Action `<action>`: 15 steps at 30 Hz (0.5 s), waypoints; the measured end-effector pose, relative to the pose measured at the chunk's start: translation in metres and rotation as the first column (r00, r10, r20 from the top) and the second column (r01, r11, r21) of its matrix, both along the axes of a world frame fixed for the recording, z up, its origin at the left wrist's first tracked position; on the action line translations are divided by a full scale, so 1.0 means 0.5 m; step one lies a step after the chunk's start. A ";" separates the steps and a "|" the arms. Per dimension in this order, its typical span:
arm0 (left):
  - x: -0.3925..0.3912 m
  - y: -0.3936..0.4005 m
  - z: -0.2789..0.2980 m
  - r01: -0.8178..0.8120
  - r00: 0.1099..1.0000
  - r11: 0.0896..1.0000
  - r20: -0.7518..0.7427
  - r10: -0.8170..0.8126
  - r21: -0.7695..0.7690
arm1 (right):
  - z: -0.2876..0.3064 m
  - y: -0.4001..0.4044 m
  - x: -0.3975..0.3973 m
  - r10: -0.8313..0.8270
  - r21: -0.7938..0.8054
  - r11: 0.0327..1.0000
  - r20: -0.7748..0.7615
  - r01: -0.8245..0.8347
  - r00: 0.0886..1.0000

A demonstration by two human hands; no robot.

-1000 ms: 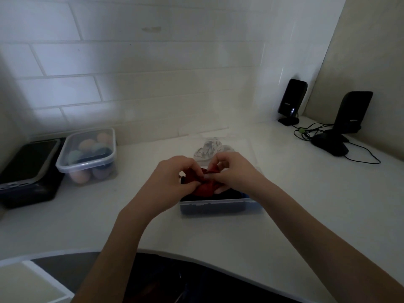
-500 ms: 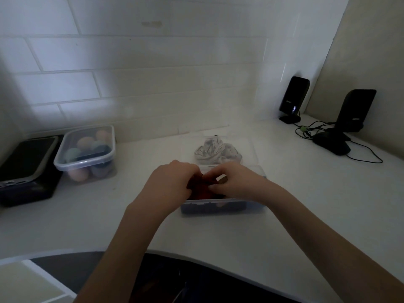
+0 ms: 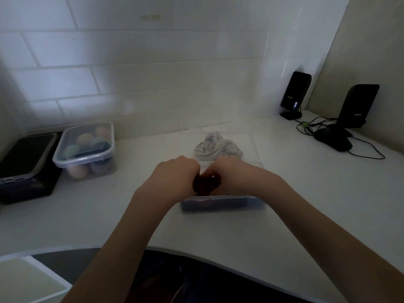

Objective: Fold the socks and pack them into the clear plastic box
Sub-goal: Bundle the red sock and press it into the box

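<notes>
**Operator:** White countertop [image 3: 295, 193] against a tiled wall, dim light. What is the status at the hands?

**Supervisor:** Both hands are together over the near end of the clear plastic box [image 3: 223, 203]. The left hand [image 3: 175, 174] and the right hand [image 3: 235, 174] each have fingers curled round the dark red sock bundle [image 3: 205, 182], which sits between them, at or just above the box rim. Whether the bundle touches the contents below cannot be told.

**Operator:** Procedure for this step?

**Supervisor:** By my judgement, the step is seating the folded bundle. Keep both grips closed so the fold does not spring open. Lower it straight down onto the dark items already visible through the near wall. Press it flat with the thumbs, then release one hand at a time.

**Operator:** Risks?

**Supervisor:** The box looks light; a sideways push may slide it on the smooth counter. Apply force downward only. Soft fabric rebounds, so hold it briefly before release.

**Operator:** What remains?

**Supervisor:** A pale patterned sock pile [image 3: 215, 146] lies just beyond the hands, at the far end of the box. It appears unfolded.

**Operator:** Surroundings?

**Supervisor:** At left, a lidded container [image 3: 85, 147] of coloured round items stands beside a black tray [image 3: 26, 162]. At far right stand two black speakers [image 3: 296, 92] with a mouse [image 3: 333, 141] and cables. All are well apart from the work.
</notes>
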State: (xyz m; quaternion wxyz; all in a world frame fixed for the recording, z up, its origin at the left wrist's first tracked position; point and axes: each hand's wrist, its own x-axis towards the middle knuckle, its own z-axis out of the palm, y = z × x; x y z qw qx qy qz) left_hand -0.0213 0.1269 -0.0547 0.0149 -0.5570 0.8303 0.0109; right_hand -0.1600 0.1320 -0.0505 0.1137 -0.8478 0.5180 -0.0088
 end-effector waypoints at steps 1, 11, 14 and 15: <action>-0.002 -0.002 0.001 0.003 1.000 1.000 0.011 -0.003 0.017 | 0.001 -0.002 0.004 0.003 0.017 1.000 -0.034 -0.003 0.999; -0.003 -0.004 0.001 0.008 1.000 0.999 0.002 -0.008 0.049 | 0.009 0.000 0.015 0.019 -0.070 0.997 -0.053 -0.022 0.998; -0.003 -0.005 0.000 0.002 1.000 0.998 -0.001 -0.001 0.062 | -0.010 -0.007 0.015 -0.007 -0.027 1.000 -0.041 0.006 0.999; -0.003 -0.005 0.001 0.002 1.000 0.998 -0.001 -0.002 0.064 | -0.011 -0.008 0.015 -0.011 -0.014 1.000 -0.053 0.011 0.999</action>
